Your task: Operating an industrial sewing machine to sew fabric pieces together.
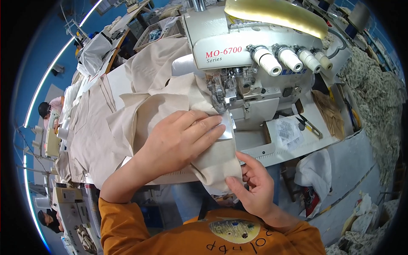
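The left hand point(180, 138) lies flat and open on the beige cloth point(144, 110), pressing it on the desk point(297, 144) beside the white sewing machine point(250, 55). The right hand point(253, 185) pinches the cloth's hanging end at the desk's edge.

Single view only: head cam, worn on person's head, looks steeply down and fwd over chest onto sewing table point(297, 146). Close range; left hand point(180, 138) and right hand point(255, 185) fill centre, forearms enter from lower edge. Overlock machine point(255, 55) sits just beyond hands, top centre. Fisheye (straight edges bend near rim, corners black). Wide field takes in room at left rim, fabric heaps at right. No 2nd view, so no shared area.
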A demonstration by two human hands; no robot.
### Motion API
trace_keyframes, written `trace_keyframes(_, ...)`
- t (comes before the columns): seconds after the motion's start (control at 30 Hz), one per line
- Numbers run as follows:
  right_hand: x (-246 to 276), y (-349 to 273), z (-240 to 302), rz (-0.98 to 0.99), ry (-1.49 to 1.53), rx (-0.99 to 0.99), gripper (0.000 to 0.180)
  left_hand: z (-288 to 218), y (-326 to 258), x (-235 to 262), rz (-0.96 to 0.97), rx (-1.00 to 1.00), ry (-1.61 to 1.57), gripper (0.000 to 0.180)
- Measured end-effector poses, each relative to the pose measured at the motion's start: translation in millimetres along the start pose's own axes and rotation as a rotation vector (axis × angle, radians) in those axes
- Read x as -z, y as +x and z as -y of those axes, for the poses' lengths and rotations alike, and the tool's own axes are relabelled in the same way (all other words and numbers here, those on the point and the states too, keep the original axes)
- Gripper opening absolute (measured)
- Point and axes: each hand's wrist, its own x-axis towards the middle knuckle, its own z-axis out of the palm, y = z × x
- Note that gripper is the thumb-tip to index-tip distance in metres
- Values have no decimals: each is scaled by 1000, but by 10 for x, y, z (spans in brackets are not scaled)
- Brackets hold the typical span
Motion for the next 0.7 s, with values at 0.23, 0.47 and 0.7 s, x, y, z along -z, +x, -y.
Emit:
trace_keyframes(0.23,-36,12,18,-39,46,6,51,41,7,-16,1,-9,-39,36)
trace_keyframes(0.47,-31,8,16,-46,43,-17,50,-31,2,-52,-27,47,-24,34)
trace_keyframes(0.7,2,-10,-15,-15,19,-23,55,-46,5,-39,-33,42,0,34)
